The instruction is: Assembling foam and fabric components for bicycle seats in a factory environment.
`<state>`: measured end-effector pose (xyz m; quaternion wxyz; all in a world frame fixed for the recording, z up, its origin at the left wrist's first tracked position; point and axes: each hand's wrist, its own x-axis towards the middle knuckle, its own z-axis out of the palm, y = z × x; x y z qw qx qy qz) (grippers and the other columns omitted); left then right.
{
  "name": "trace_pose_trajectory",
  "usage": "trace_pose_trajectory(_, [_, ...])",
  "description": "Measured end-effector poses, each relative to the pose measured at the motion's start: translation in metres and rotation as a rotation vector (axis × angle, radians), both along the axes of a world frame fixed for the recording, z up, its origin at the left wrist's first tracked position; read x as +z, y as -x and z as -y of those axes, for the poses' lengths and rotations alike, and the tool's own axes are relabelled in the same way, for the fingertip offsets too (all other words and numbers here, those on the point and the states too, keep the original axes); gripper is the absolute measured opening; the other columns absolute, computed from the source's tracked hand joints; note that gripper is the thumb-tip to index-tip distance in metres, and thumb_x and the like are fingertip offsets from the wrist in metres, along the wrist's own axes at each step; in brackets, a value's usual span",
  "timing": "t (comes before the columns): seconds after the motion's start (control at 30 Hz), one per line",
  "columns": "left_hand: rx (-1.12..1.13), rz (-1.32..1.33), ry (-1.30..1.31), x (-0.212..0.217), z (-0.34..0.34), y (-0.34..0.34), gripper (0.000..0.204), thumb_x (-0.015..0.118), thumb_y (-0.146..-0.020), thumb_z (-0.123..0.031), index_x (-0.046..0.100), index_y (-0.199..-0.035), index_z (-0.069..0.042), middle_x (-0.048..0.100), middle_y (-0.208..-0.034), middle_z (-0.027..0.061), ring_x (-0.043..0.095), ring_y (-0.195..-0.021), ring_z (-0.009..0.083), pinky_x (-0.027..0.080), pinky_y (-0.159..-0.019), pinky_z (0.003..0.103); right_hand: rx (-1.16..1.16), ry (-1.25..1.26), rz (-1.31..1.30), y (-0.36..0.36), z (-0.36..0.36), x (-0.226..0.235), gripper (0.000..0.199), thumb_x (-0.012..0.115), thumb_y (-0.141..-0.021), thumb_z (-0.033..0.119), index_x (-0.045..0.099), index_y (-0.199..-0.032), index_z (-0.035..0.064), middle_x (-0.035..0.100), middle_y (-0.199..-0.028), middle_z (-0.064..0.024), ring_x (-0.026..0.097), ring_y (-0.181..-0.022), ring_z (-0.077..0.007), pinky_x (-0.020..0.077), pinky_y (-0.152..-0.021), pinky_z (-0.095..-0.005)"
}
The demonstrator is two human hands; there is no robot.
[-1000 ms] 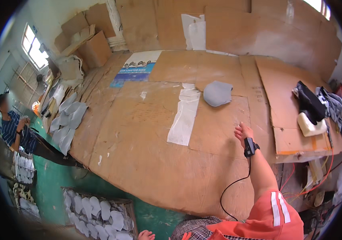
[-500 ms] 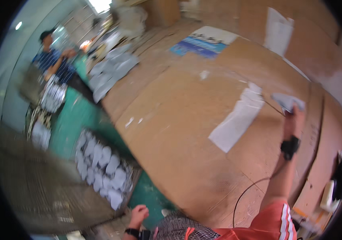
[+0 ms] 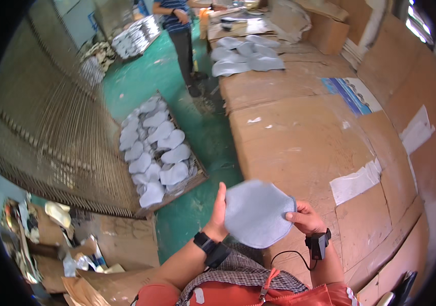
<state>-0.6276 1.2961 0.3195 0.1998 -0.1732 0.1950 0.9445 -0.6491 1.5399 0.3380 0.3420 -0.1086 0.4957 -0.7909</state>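
Note:
A flat, rounded grey-blue fabric piece with a stitched-looking edge is held up in front of my body, between both hands. My right hand pinches its right edge, thumb on top and fingers beneath. At the left edge, my left hand supports it with the thumb pointing up; the other fingers are hidden behind the piece. Left of my hands, a crate on the floor holds many similar grey shaped pieces.
A long cardboard-covered table runs along my right, bearing a white paper strip, a printed sheet and grey pieces at its far end. Another person stands beyond. A large rack with rods stands left, above the green floor.
My right hand has come back from the table's right side with the grey piece, now in front of me. My left hand has risen to its other edge. The view has turned left.

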Motion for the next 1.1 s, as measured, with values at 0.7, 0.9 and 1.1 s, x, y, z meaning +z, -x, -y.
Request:
trace_pose_trajectory(0.7, [1.108, -0.21, 0.35, 0.0, 0.335, -0.107, 0.027, 0.054, -0.088, -0.014, 0.051, -0.113, -0.003, 0.058, -0.108, 0.006, 0.056, -0.097, 0.0195, 0.046, -0.084, 0.036, 0.208, -0.066, 0.144, 0.0, 0.351, -0.028, 0.033, 0.065, -0.078, 0.004, 0.051, -0.108, 0.004, 0.06, -0.103, -0.0048, 0.057, -0.094, -0.0146, 0.0443, -0.085, -0.0318])
trace_pose_trajectory(0.9, [1.177, 0.21, 0.379, -0.056, 0.39, -0.095, 0.027, 0.045, -0.092, -0.025, 0.054, -0.105, -0.003, 0.06, -0.101, 0.0061, 0.06, -0.088, 0.0212, 0.049, -0.078, 0.036, 0.346, -0.115, -0.024, 0.069, 0.404, -0.017, 0.027, 0.064, -0.079, 0.0, 0.056, -0.105, 0.0023, 0.061, -0.094, -0.0013, 0.056, -0.087, -0.0105, 0.0447, -0.08, -0.0259])
trace_pose_trajectory(1.1, [0.755, 0.627, 1.275, -0.127, 0.447, -0.059, 0.034, 0.044, -0.089, -0.028, 0.062, -0.082, 0.001, 0.063, -0.076, 0.0148, 0.064, -0.071, 0.0237, 0.052, -0.062, 0.038, 0.591, -0.209, -0.151, 0.146, 0.476, -0.017, 0.028, 0.062, -0.081, -0.001, 0.056, -0.108, -0.0005, 0.061, -0.094, -0.0011, 0.055, -0.084, -0.0081, 0.0454, -0.073, -0.0241])
